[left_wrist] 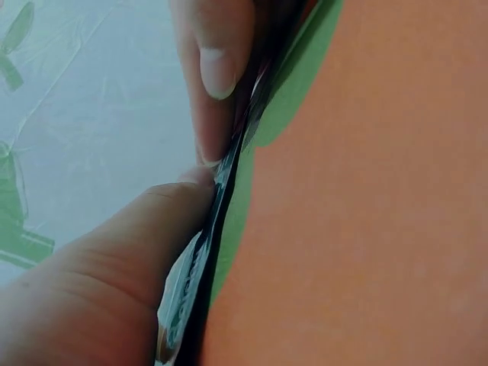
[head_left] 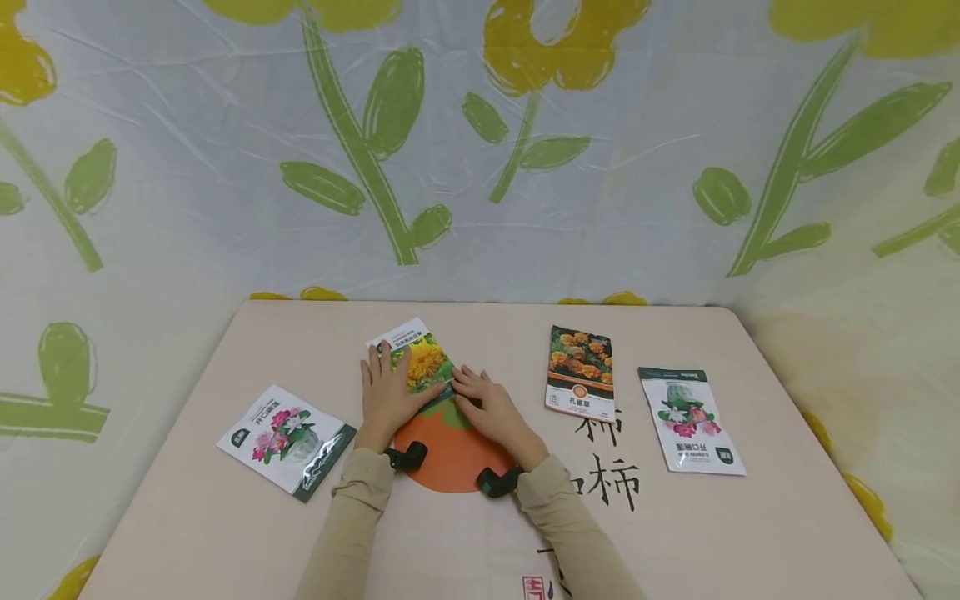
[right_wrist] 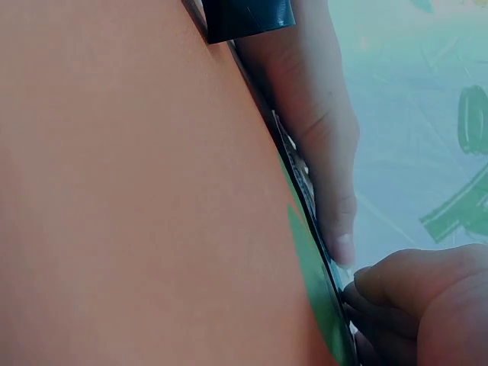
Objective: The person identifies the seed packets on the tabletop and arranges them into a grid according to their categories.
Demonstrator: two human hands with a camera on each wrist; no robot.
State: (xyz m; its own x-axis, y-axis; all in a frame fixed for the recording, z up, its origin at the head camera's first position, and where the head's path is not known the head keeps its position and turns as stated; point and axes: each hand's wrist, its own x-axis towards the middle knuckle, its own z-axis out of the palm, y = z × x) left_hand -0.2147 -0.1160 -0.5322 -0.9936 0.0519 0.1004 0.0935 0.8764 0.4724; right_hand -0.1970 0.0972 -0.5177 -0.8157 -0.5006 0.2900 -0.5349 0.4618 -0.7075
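Left hand [head_left: 386, 396], largely open with its fingers extended and spread, rests on the left side of the yellow-flower packet [head_left: 427, 360], its thumb angled toward the packet's near edge. We see the right hand [head_left: 492, 408] likewise mostly open, its outstretched fingers touching the packet's near right corner; neither hand is wrapped around it. In both wrist views we find the two thumbs close together along the packet's edge, seen almost edge-on.

The yellow-flower packet lies left of centre on the far half of the tabletop [head_left: 795, 533], its near end meeting the green leaves of a printed orange fruit [head_left: 446, 458]. We trace its long axis obliquely, from far left to near right: the white lettered end points away and leftward, the dark green end toward the right hand.

At left we note a pink-flower packet [head_left: 281, 437], its white end pointing far left and its dark green end near right. Right of the hands, an orange-flower packet [head_left: 581, 371] stretches nearly straight away from the person, label end nearest. Farther right, a second pink-flower packet [head_left: 692, 421] lies reversed, its white end pointing nearward.
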